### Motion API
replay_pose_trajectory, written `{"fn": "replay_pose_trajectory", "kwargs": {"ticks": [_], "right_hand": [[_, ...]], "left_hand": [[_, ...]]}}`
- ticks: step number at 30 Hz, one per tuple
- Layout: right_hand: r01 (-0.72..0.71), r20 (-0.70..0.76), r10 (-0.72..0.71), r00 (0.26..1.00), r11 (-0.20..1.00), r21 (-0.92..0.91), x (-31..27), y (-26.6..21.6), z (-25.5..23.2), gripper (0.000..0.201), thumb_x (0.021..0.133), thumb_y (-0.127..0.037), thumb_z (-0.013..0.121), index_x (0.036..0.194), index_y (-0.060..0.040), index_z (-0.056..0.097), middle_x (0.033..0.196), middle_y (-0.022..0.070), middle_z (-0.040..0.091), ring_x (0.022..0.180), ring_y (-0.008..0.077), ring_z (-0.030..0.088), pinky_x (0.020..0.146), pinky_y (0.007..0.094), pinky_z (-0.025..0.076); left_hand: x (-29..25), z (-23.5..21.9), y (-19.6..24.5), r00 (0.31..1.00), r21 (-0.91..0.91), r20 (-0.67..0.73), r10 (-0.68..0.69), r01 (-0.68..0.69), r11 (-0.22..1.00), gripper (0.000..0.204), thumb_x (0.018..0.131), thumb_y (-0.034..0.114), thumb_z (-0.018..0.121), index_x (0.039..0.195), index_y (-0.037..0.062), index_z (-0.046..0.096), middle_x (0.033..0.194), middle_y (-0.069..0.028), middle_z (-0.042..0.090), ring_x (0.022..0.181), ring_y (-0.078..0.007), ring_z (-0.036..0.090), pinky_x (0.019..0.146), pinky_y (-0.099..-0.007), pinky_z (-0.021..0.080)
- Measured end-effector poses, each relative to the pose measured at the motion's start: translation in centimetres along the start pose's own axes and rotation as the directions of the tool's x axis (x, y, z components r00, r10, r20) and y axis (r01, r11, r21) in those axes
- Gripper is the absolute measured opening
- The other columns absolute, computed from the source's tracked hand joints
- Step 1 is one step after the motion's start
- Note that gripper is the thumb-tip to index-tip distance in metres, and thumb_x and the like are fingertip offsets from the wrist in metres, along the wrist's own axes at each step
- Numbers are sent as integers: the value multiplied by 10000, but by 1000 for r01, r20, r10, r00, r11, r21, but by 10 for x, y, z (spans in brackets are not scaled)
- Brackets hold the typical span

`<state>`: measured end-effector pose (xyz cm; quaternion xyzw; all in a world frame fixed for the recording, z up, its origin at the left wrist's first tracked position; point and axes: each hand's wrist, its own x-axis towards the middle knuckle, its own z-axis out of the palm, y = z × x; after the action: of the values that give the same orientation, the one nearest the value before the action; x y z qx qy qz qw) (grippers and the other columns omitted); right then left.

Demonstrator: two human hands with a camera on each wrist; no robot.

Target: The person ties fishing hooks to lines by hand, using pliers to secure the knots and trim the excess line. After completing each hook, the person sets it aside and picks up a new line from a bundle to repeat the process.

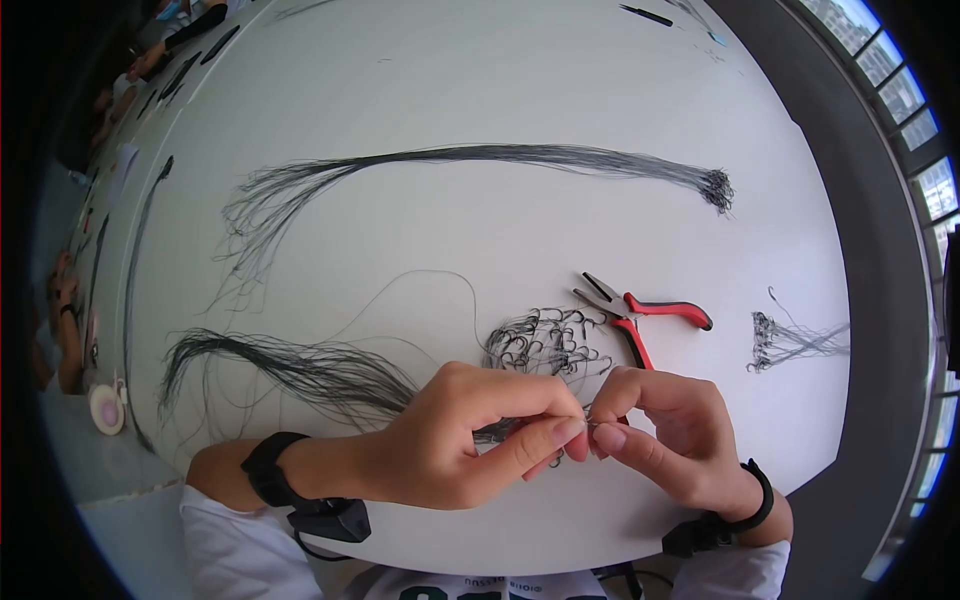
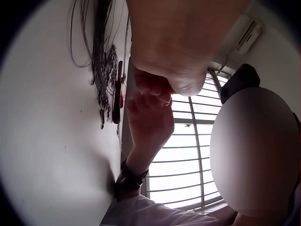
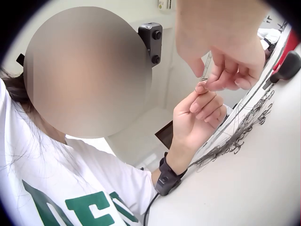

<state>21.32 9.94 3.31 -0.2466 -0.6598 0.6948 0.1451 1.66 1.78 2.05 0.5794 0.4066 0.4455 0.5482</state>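
Both hands meet above the table's near side, fingertip to fingertip. My left hand (image 1: 445, 445) pinches a thin fishing line (image 3: 207, 66) between thumb and forefinger. Right beside it, my right hand (image 1: 685, 440) pinches at the same spot, thumb against forefinger. A tiny dark bit shows between the fingertips in the right wrist view; the fingers mostly hide it. Behind the hands lies a tangled heap of dark fish hooks (image 1: 540, 345), and a bundle of dark lines (image 1: 290, 365) runs leftward from beneath the left hand.
Red-handled pliers (image 1: 668, 308) lie behind the right hand, jaws apart. Farther back stretches a long bundle of lines (image 1: 500, 152) ending in hooks (image 1: 716, 190). More hooks (image 1: 762, 340) sit at the right edge. Black tweezers (image 1: 648, 15) rest at the far side. Other people's arms appear at left.
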Motion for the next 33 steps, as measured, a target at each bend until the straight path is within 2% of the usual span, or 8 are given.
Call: {"fn": "replay_pose_trajectory", "kwargs": {"ticks": [7,11,17,20,22,25,28,33], "right_hand": [[-237,32,243,969,897,374,1,4,1,168,924,-118,517,870,23,590,767,38,587,693,87,506,640,234,410],[-283,73,275,959,893,351,3,6,-1,162,922,-104,511,857,26,583,775,38,588,693,84,506,650,232,416],[-139,-129,151,980,986,96,3,11,11,138,904,-49,519,818,43,575,735,30,585,676,82,510,615,230,416],[-19,-221,-8,975,993,-120,5,16,13,90,864,-6,560,792,44,579,692,51,576,627,103,517,576,240,422],[191,-240,-308,921,891,-412,7,17,14,46,820,24,599,780,41,585,663,81,567,581,131,516,550,252,424],[212,-295,-402,867,833,-511,9,15,8,40,795,37,621,775,38,586,646,96,557,575,153,523,547,256,421],[154,-408,-330,852,900,-407,12,5,-7,63,832,-10,627,807,47,624,699,68,612,643,110,561,620,225,458],[129,-501,-220,837,969,-211,16,-7,-39,114,846,-78,644,852,31,678,748,106,664,668,139,634,648,250,521]], "left_hand": [[2,8,-9,975,241,-170,140,-97,966,96,851,-35,526,828,-19,618,635,-47,615,539,-101,588,474,-229,450],[3,10,-13,918,500,-186,351,-219,838,73,806,-69,559,830,-28,615,605,-58,592,503,-137,578,462,-249,446],[2,11,-15,901,624,-164,401,-220,750,71,776,-90,589,822,-39,606,592,-67,576,488,-162,571,443,-261,436],[2,12,-17,888,656,-171,427,-220,722,76,776,-94,590,831,-44,605,626,-82,605,527,-171,601,460,-250,455],[3,11,-14,871,679,-182,456,-224,699,81,778,-96,589,841,-49,607,650,-92,623,558,-174,620,475,-242,469],[7,4,-4,795,617,-284,536,-277,737,80,841,-50,534,884,-62,601,717,-117,655,654,-191,652,591,-273,517],[3,-15,23,829,42,-518,210,-221,974,226,926,82,407,940,-56,585,758,-148,648,736,-244,662,771,-380,517],[-8,-58,21,796,-70,-605,8,-62,996,242,909,136,478,917,-64,614,874,-143,657,791,-249,668,799,-352,508]]}}
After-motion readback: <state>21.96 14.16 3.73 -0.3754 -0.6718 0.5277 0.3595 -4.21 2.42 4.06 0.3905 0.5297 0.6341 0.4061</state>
